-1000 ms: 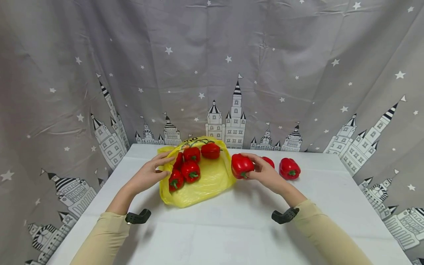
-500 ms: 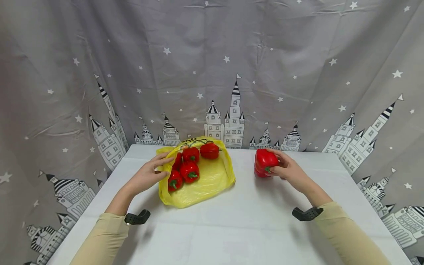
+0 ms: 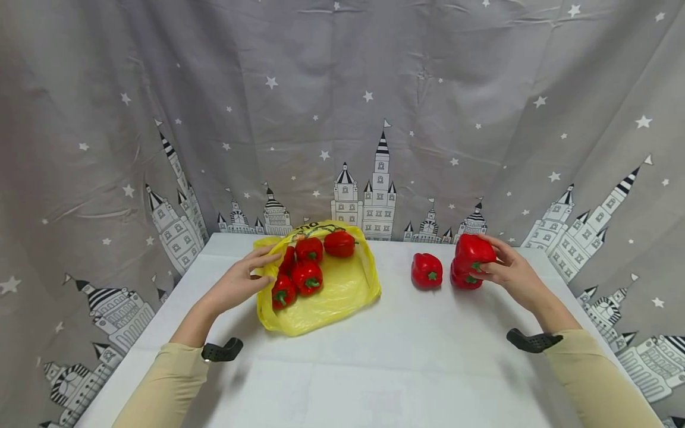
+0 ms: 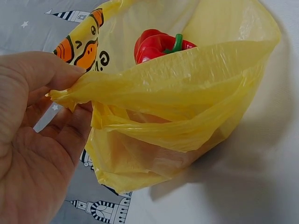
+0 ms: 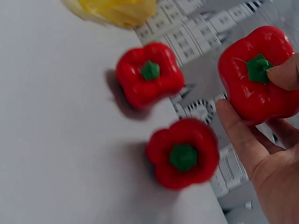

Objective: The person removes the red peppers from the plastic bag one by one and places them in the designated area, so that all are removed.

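In the left wrist view, the left hand [image 4: 32,161] pinches the edge of the yellow plastic bag [image 4: 163,102], likely keeping its mouth open; a red bell pepper [image 4: 150,49] lies inside. In the right wrist view, the right hand [image 5: 275,172] grips a lifted bell pepper [image 5: 254,95], fingers opened only to its width, perhaps to clear two loose bell peppers [image 5: 149,72] on the table [image 5: 60,116]. In the head view, the lifted bell pepper sits farther right than half a second ago, uncovering one loose pepper and overlapping the other.

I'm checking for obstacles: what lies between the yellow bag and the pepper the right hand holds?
In the head view, one red pepper on the table lies between the yellow bag and the held pepper, which partly hides another pepper.
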The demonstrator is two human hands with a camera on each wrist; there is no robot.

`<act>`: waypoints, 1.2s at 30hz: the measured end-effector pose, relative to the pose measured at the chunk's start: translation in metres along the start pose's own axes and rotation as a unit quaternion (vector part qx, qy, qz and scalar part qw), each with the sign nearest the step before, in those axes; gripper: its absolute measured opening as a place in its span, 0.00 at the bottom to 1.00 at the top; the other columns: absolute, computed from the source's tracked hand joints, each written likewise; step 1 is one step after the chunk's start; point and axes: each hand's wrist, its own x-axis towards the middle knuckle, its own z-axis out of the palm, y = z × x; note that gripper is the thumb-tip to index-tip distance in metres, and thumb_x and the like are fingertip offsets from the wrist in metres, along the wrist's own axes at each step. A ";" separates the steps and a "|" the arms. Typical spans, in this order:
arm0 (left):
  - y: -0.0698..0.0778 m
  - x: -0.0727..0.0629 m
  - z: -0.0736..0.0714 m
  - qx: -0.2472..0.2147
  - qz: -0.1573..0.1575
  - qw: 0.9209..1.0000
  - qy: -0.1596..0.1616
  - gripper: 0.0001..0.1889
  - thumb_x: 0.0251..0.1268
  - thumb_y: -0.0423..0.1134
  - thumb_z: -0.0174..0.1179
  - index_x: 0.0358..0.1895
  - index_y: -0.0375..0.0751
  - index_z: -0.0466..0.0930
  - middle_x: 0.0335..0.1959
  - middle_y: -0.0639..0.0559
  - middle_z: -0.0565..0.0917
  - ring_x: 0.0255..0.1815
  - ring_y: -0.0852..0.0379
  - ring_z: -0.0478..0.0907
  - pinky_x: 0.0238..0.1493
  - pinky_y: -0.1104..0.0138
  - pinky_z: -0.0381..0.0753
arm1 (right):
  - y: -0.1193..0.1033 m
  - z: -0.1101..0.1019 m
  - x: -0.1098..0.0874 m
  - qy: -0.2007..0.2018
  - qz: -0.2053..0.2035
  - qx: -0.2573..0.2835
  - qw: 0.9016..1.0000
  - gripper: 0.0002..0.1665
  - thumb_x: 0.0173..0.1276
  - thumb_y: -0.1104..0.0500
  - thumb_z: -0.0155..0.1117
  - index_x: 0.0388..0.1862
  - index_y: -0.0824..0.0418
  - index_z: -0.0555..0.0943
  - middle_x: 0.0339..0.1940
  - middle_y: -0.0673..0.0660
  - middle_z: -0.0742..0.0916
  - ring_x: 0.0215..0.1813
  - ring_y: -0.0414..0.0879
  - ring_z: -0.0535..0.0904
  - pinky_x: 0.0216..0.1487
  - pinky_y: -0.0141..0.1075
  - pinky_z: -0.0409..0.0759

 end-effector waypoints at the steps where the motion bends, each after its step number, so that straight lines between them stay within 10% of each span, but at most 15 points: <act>1: 0.000 0.000 0.000 0.000 0.000 1.000 -0.001 0.28 0.73 0.36 0.59 0.75 0.43 0.71 0.82 0.51 0.56 0.82 0.40 0.49 0.69 0.40 0.68 | 0.002 -0.005 -0.002 0.005 0.000 0.003 1.000 0.43 0.75 0.66 0.61 0.84 0.47 0.58 0.77 0.63 0.61 0.70 0.56 0.62 0.56 0.44 0.83; 15: 0.001 0.000 -0.002 0.009 0.001 1.000 0.000 0.28 0.71 0.35 0.59 0.74 0.41 0.71 0.82 0.49 0.57 0.82 0.39 0.48 0.69 0.40 0.69 | 0.028 -0.061 -0.019 0.029 0.016 0.010 0.999 0.44 0.77 0.66 0.59 0.85 0.46 0.55 0.76 0.61 0.58 0.63 0.45 0.64 0.53 0.38 0.84; 24: 0.002 -0.001 -0.002 0.009 -0.001 1.000 -0.001 0.28 0.72 0.34 0.59 0.75 0.42 0.71 0.82 0.50 0.57 0.82 0.39 0.48 0.68 0.41 0.69 | 0.048 -0.073 -0.020 0.028 0.069 -0.081 0.994 0.45 0.76 0.64 0.57 0.86 0.54 0.50 0.80 0.73 0.52 0.74 0.71 0.52 0.52 0.34 0.83; 36: 0.003 -0.001 -0.001 0.014 -0.004 1.000 -0.003 0.28 0.72 0.35 0.59 0.75 0.42 0.71 0.81 0.51 0.58 0.81 0.39 0.51 0.68 0.41 0.70 | 0.071 -0.082 -0.014 0.021 0.096 -0.098 0.990 0.45 0.75 0.66 0.54 0.85 0.58 0.47 0.80 0.76 0.49 0.75 0.75 0.50 0.52 0.36 0.84</act>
